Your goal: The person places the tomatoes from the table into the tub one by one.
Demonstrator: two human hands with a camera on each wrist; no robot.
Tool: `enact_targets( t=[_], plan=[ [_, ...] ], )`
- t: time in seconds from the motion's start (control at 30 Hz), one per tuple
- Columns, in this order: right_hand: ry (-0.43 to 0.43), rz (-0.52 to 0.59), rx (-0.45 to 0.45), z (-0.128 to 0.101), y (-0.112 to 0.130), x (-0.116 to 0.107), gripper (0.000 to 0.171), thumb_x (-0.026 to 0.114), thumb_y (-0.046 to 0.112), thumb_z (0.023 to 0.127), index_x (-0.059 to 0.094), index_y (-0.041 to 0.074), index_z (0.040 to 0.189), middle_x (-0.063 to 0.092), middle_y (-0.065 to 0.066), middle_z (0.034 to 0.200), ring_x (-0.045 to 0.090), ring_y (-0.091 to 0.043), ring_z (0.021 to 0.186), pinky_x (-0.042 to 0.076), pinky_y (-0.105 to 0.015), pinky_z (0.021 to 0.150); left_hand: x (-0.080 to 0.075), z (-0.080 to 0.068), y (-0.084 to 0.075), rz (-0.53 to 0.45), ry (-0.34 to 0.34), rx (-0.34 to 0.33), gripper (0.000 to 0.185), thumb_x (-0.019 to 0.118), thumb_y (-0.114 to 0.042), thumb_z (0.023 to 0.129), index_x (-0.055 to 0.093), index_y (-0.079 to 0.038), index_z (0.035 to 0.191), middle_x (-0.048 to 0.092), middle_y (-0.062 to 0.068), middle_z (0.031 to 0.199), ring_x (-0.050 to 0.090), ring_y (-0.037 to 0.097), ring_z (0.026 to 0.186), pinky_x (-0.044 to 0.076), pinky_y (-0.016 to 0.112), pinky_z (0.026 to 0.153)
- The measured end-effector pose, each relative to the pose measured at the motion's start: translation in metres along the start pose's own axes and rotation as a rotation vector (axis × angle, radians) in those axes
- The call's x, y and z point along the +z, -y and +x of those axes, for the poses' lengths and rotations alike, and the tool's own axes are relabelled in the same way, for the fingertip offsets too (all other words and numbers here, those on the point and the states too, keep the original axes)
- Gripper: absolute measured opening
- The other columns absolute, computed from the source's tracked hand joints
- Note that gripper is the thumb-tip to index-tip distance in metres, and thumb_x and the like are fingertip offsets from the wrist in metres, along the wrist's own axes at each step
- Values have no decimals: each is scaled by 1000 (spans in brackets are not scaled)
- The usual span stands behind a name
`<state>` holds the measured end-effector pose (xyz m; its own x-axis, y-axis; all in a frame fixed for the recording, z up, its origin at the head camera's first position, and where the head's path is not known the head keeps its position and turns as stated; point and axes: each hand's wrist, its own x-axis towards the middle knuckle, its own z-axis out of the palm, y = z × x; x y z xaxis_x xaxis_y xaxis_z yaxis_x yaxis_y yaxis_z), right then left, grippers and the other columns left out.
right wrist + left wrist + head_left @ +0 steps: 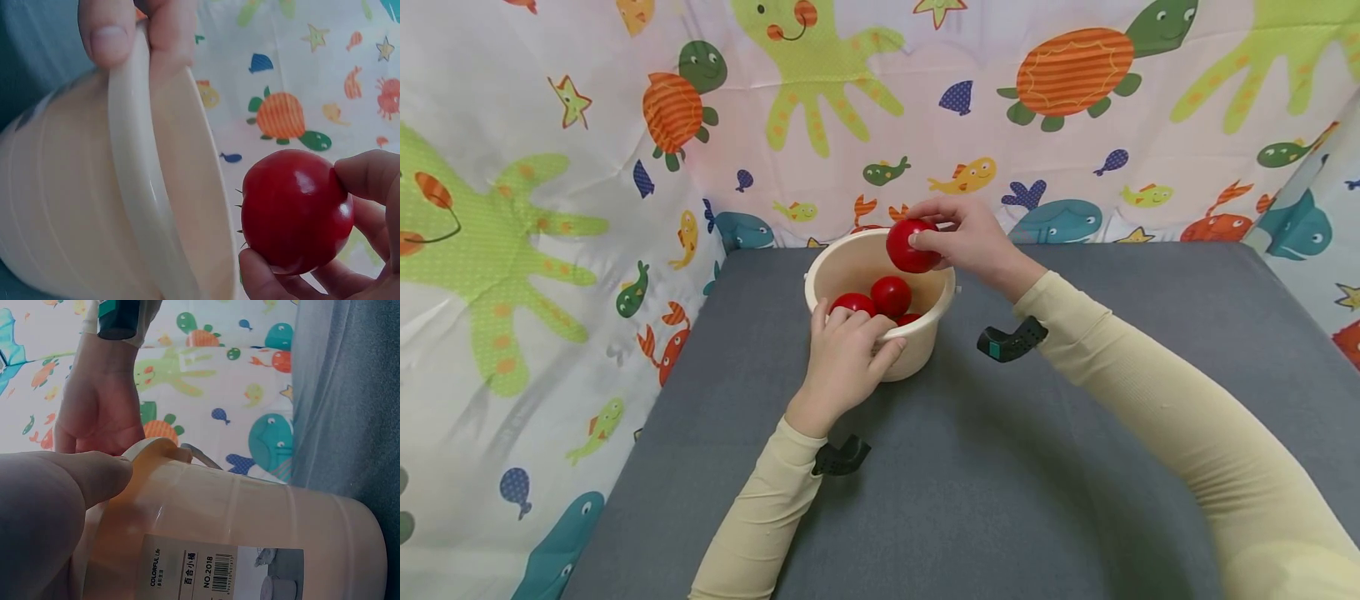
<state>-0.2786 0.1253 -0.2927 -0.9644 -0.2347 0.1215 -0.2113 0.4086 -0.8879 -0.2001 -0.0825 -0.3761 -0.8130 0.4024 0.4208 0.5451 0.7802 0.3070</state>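
Tomato (912,246) pinched in right hand (970,242); left hand (844,358) seemingly grips bucket (925,333) rim.

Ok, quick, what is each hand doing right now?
Left hand: grips the near rim of the cream plastic bucket, thumb outside, fingers over the edge.
Right hand: pinches a glossy red tomato above the bucket.

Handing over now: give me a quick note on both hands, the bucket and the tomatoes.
Left hand: grips the near rim of the cream bucket, which stands on the grey table.
Right hand: pinches one red tomato above the bucket's far rim.
Inside the bucket: at least three tomatoes.
Whether the held tomato is going in or coming out cannot be told from this moment.
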Motion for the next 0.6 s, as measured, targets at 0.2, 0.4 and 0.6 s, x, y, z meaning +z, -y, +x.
enact_targets(
  t=[0.2, 0.4, 0.6],
  plan=[
    [57, 15, 6, 2, 1, 21, 42, 70, 13, 93, 64, 10, 135, 62, -13, 135, 63, -31, 117, 62, -44, 84, -1, 0, 0, -14, 2, 2, 27, 73, -33, 91, 75, -16, 112, 74, 6, 98, 59, 29, 104, 22, 68, 118],
    [95, -49, 33, 3, -2, 37, 41, 70, 15, 93, 65, 12, 134, 61, -12, 137, 62, -31, 116, 62, -45, 85, 1, 1, 1, -11, -3, 10, 28, 72, -33, 93, 76, -15, 113, 74, 7, 98, 59, 29, 103, 22, 68, 118],
    [122, -102, 55, 4, -6, 47, 42, 71, 16, 92, 65, 13, 134, 62, -12, 137, 59, -32, 119, 61, -49, 90, 0, 0, 1, 5, -5, 12, 26, 71, -33, 93, 75, -16, 112, 75, 6, 97, 60, 29, 103, 23, 68, 117]
  ],
)
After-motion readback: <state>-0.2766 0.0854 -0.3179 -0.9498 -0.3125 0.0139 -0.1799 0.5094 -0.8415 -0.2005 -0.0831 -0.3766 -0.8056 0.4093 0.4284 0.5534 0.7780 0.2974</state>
